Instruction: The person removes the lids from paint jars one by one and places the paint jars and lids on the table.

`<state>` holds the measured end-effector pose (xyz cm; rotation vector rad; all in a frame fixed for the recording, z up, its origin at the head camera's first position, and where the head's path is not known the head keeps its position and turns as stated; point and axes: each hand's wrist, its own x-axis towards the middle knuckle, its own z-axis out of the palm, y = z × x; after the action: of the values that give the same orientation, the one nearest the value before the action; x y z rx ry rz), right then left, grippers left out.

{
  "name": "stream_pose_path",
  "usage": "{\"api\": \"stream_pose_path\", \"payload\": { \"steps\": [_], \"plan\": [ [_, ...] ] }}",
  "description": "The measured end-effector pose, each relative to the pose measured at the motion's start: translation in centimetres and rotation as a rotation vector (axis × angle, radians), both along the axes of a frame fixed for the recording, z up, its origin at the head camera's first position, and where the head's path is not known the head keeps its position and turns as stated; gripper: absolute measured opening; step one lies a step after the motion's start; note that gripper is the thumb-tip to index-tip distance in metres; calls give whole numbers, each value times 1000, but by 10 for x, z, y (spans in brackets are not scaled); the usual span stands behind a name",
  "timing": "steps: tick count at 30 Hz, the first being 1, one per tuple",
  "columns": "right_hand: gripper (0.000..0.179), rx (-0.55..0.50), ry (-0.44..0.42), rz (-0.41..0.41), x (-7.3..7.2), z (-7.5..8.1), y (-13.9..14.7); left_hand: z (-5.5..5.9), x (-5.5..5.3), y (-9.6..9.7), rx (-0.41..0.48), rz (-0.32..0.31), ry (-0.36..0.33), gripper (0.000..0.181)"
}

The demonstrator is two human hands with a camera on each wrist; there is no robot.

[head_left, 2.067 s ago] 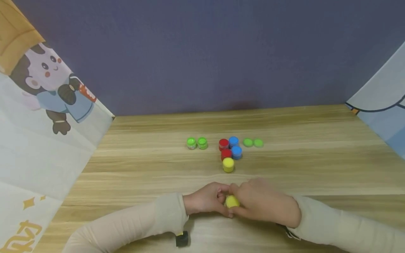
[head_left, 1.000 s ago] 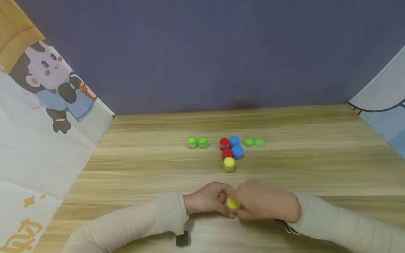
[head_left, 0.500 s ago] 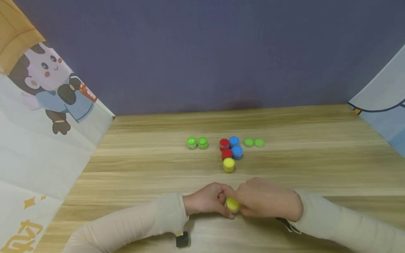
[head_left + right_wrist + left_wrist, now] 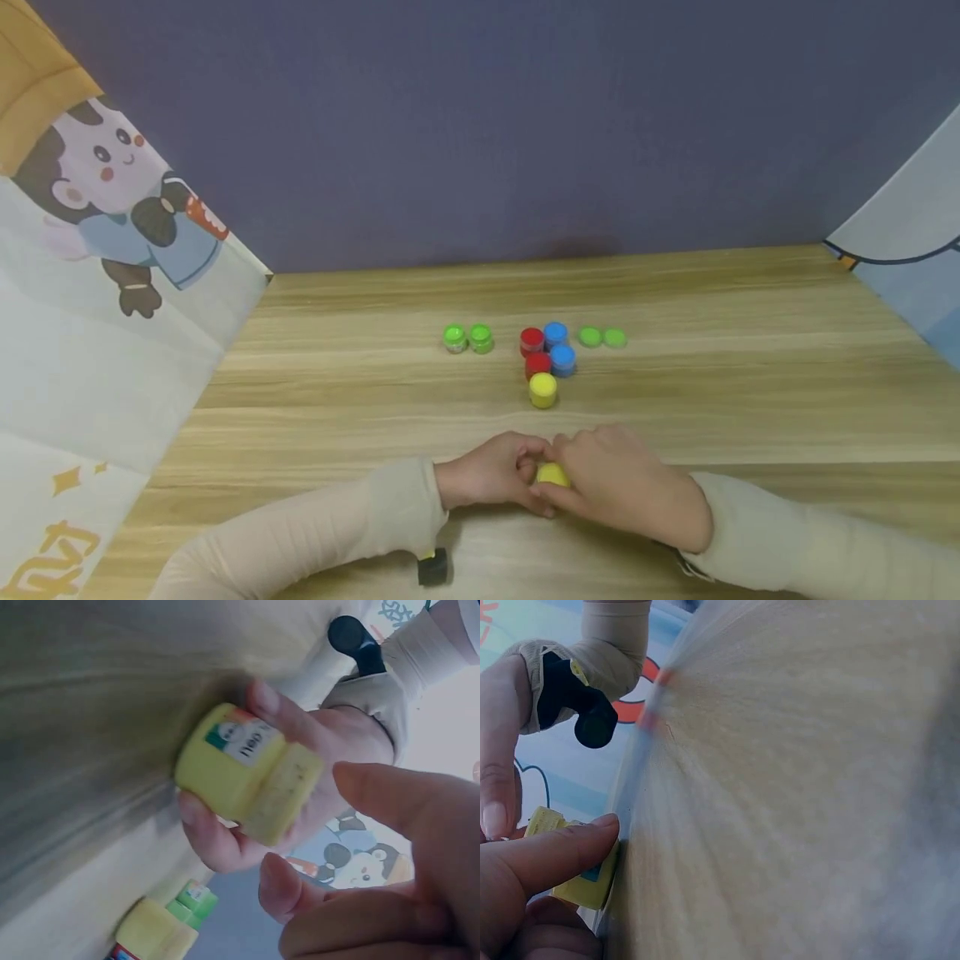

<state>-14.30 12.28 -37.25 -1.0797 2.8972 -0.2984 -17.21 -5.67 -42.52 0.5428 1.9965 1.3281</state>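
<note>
Near the front of the table, my left hand (image 4: 487, 471) holds a small yellow jar (image 4: 552, 474) upright. In the right wrist view its fingers and thumb grip the labelled body (image 4: 225, 765), below a speckled yellow lid (image 4: 283, 796). My right hand (image 4: 630, 483) is at the jar's right side. Its thumb and forefinger are spread either side of the lid, with small gaps showing in the right wrist view. The left wrist view shows the left thumb lying across the jar (image 4: 591, 891). Beyond the hands stands another yellow jar (image 4: 543, 390) with its lid on.
Red jars (image 4: 532, 342) and blue jars (image 4: 562, 360) cluster behind the second yellow jar. Two lidless green jars (image 4: 454, 338) stand to the left, and two green lids (image 4: 590, 337) lie to the right. A dark wall (image 4: 525, 150) bounds the wooden table (image 4: 337, 375) behind.
The right hand has turned at the wrist and loosened its fingers from around the yellow jar's lid. The left hand keeps its hold, and the other jars stay put.
</note>
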Motion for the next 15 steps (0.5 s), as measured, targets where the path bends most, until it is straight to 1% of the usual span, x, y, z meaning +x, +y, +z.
{"api": "stream_pose_path", "payload": {
  "steps": [3, 9, 15],
  "plan": [
    [39, 10, -5, -11, 0, -3, -1, 1, 1, 0, 0, 8, -6, 41],
    [34, -11, -31, -5, -2, -6, -3, 1, 1, 0, 0, -5, -11, 49],
    [29, -28, -59, 38, -4, -4, -3, 2, 0, -1, 12, -15, -25, 52]
  ]
}}
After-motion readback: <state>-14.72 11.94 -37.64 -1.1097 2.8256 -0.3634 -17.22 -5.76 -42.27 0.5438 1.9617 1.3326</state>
